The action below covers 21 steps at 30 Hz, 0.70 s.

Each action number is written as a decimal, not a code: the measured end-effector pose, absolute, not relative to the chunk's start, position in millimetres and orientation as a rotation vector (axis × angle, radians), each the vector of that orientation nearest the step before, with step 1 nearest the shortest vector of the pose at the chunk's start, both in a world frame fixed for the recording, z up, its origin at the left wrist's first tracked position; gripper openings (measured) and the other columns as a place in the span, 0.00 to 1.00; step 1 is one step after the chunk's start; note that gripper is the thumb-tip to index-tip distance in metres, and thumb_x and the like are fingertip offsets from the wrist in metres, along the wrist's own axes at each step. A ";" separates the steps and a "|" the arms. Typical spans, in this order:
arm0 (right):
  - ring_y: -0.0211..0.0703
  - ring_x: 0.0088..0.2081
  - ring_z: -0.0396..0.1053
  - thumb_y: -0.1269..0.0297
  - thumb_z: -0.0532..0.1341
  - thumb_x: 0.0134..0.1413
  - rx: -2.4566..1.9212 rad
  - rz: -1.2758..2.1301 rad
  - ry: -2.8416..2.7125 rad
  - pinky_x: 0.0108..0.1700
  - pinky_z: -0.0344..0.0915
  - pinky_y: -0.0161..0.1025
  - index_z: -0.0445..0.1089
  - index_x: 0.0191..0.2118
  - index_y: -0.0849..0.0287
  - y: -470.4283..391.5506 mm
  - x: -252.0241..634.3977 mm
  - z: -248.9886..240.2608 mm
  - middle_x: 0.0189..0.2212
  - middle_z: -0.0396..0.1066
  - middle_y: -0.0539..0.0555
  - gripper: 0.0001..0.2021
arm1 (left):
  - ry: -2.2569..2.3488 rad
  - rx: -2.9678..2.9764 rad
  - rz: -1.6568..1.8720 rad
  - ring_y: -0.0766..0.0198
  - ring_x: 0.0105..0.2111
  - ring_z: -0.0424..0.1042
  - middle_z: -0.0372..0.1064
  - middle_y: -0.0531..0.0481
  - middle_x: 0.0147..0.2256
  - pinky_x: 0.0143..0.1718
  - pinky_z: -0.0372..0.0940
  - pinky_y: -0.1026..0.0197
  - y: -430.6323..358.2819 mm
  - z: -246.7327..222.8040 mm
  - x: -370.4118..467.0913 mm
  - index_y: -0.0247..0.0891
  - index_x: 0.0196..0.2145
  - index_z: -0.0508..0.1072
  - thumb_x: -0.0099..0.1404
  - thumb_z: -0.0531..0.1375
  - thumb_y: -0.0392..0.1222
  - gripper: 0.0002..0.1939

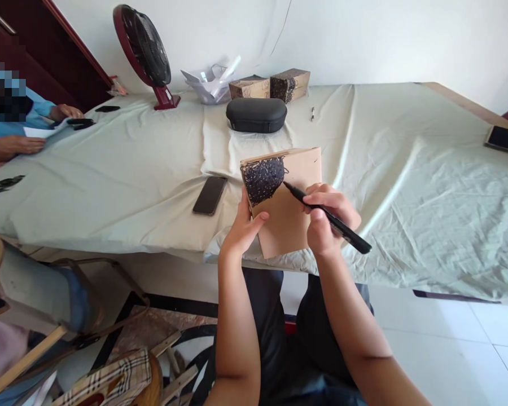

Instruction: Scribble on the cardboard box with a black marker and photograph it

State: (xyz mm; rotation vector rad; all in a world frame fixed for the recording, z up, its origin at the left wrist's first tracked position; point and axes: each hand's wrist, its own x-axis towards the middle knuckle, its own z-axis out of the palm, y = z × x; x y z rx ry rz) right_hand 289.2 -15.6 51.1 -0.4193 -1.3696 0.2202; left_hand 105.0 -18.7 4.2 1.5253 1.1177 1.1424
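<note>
A brown cardboard box point(285, 225) is tilted up at the table's near edge. Dense black scribbles point(265, 179) cover the upper left of the face toward me. My left hand point(246, 225) grips the box by its left side, thumb on the front face. In my right hand point(330, 217) is a black marker pen point(342, 226), pinched between thumb and fingers. Its tip is at the right edge of the scribbled patch; whether it touches the cardboard I cannot tell. Part of the box's right side is hidden behind my right hand.
On the cloth-covered table point(152, 197) lie a smartphone point(210, 195), a black zip case point(256, 115), a fan point(146, 56), a plastic basket point(211, 90), two cardboard boxes point(290, 84) and a dark device point(502, 138). At the left sits another person point(42, 113). Chairs point(38, 282) stand below.
</note>
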 end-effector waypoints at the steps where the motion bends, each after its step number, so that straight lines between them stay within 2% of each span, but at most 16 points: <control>1: 0.41 0.25 0.67 0.54 0.63 0.71 -0.416 0.230 -1.365 0.30 0.65 0.43 0.77 0.39 0.49 -12.8 286.6 47.0 0.24 0.68 0.47 0.09 | 1.097 1.481 1.142 0.38 0.79 0.50 0.44 0.38 0.80 0.77 0.55 0.33 -18.9 5.2 105.3 0.49 0.79 0.47 0.61 0.61 0.82 0.60; 3: 0.41 0.24 0.64 0.56 0.63 0.71 -0.437 0.242 -1.365 0.30 0.63 0.43 0.76 0.38 0.49 -8.9 283.9 40.6 0.23 0.66 0.46 0.09 | 1.065 1.394 1.136 0.37 0.79 0.50 0.42 0.40 0.80 0.77 0.53 0.33 -19.6 8.3 106.3 0.51 0.79 0.48 0.59 0.65 0.80 0.61; 7: 0.44 0.25 0.67 0.54 0.60 0.72 -0.493 0.224 -1.397 0.31 0.65 0.47 0.77 0.43 0.48 -8.4 285.1 36.1 0.24 0.68 0.48 0.09 | 1.058 1.337 1.123 0.35 0.76 0.55 0.48 0.39 0.79 0.76 0.55 0.32 -21.6 13.5 108.9 0.51 0.78 0.47 0.61 0.68 0.74 0.59; 11: 0.45 0.24 0.67 0.54 0.60 0.72 -0.472 0.199 -1.420 0.34 0.67 0.50 0.78 0.45 0.47 -10.3 286.6 37.5 0.23 0.70 0.47 0.10 | 1.106 1.343 1.109 0.36 0.75 0.56 0.49 0.37 0.77 0.76 0.53 0.31 -23.2 13.2 107.1 0.49 0.80 0.43 0.62 0.69 0.70 0.61; 14: 0.46 0.25 0.70 0.54 0.59 0.73 -0.514 0.203 -1.417 0.35 0.69 0.51 0.78 0.44 0.47 -10.6 287.1 38.1 0.23 0.71 0.47 0.10 | 1.080 1.355 1.021 0.36 0.71 0.62 0.58 0.35 0.73 0.72 0.58 0.31 -24.0 11.0 100.0 0.49 0.81 0.34 0.61 0.71 0.68 0.67; 16: 0.46 0.26 0.71 0.54 0.60 0.73 -0.526 0.232 -1.400 0.34 0.69 0.49 0.78 0.44 0.47 -10.6 287.5 38.2 0.24 0.71 0.48 0.10 | 1.077 1.394 0.946 0.36 0.69 0.64 0.61 0.37 0.72 0.71 0.60 0.32 -24.5 9.6 94.3 0.50 0.81 0.31 0.60 0.73 0.66 0.69; 19: 0.46 0.27 0.71 0.55 0.61 0.73 -0.504 0.261 -1.376 0.33 0.68 0.48 0.79 0.45 0.47 -10.0 287.8 38.4 0.24 0.71 0.48 0.09 | 1.104 1.437 0.895 0.36 0.69 0.62 0.59 0.38 0.73 0.67 0.64 0.34 -24.9 8.8 89.1 0.52 0.81 0.30 0.61 0.73 0.65 0.69; 21: 0.46 0.27 0.71 0.55 0.61 0.73 -0.494 0.253 -1.369 0.34 0.68 0.48 0.80 0.45 0.47 -9.6 287.9 38.5 0.24 0.71 0.48 0.09 | 1.107 1.437 0.891 0.36 0.68 0.63 0.58 0.37 0.73 0.62 0.69 0.38 -24.7 9.2 88.8 0.53 0.81 0.28 0.61 0.72 0.65 0.69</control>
